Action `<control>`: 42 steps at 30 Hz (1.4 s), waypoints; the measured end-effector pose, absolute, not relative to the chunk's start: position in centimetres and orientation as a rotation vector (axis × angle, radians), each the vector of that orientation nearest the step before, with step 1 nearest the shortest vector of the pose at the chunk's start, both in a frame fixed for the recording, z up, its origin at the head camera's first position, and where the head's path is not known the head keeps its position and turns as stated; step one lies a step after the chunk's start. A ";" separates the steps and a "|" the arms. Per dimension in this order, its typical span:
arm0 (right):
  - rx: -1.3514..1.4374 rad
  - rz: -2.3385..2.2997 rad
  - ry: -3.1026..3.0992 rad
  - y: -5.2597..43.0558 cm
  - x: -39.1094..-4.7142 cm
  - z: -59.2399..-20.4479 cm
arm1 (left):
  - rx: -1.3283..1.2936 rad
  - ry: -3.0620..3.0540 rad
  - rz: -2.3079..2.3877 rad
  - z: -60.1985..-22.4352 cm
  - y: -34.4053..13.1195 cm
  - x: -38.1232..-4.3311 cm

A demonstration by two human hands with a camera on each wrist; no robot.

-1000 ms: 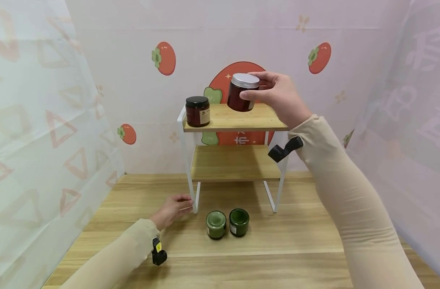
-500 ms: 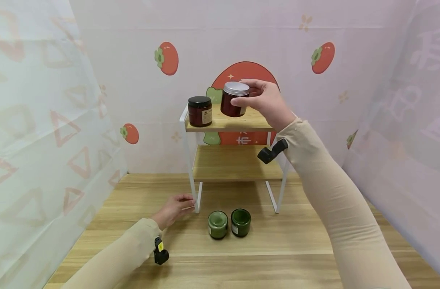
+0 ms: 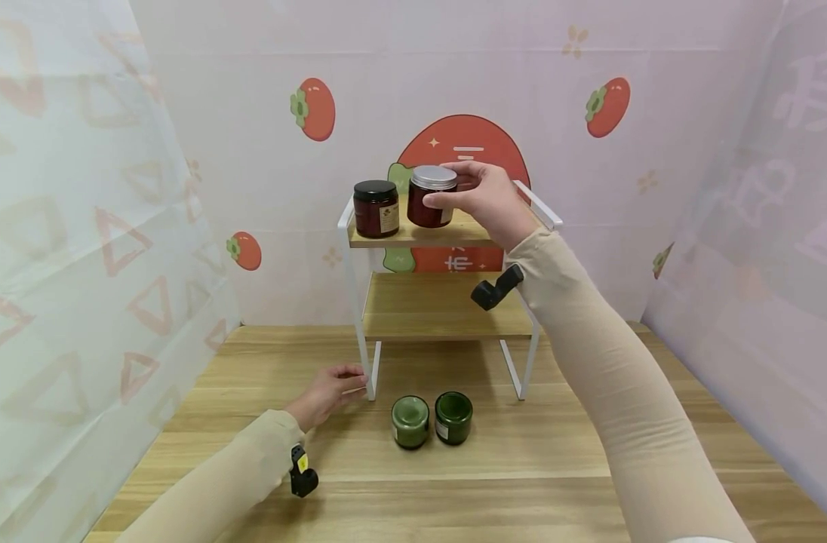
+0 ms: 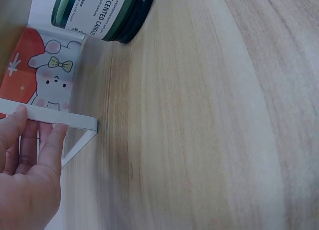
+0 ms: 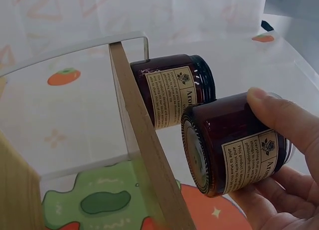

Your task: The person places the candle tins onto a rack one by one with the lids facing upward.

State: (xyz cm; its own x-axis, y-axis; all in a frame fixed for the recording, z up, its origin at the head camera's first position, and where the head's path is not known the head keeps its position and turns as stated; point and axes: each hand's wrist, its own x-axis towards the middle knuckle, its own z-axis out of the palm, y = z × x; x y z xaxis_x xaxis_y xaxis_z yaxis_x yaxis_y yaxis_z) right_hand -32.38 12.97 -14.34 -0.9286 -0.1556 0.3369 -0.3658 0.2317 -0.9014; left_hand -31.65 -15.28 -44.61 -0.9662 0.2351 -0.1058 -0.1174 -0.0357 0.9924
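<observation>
Silver-top jar (image 3: 422,211) lowered twd shelf (image 3: 447,305), R hand (image 3: 491,200) gripping, L hand (image 3: 324,397) pinching rack (image 4: 79,120)

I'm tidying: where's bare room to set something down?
Free: the lower shelf between white frames; the table between the darker green jar and right sleeve. Crowded: the upper shelf at left, around the black-lidded jar and held jar.

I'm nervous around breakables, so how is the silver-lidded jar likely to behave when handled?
The silver-lidded jar looks like glossy glass, so it may feel slippery and could break if dropped. Upright, its squat shape and broad base would probably make it slide before tipping; on its side, its round wall might roll.
</observation>
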 end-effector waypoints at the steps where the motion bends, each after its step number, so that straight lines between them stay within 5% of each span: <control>1: 0.496 1.769 -2.327 13.0 -32.5 -14.4 | 0.128 1.988 2.099 -44.6 -15.3 -31.6; 42: 0.524 1.747 -2.306 12.0 -33.6 -15.8 | 0.119 1.971 2.125 -44.4 -15.0 -31.3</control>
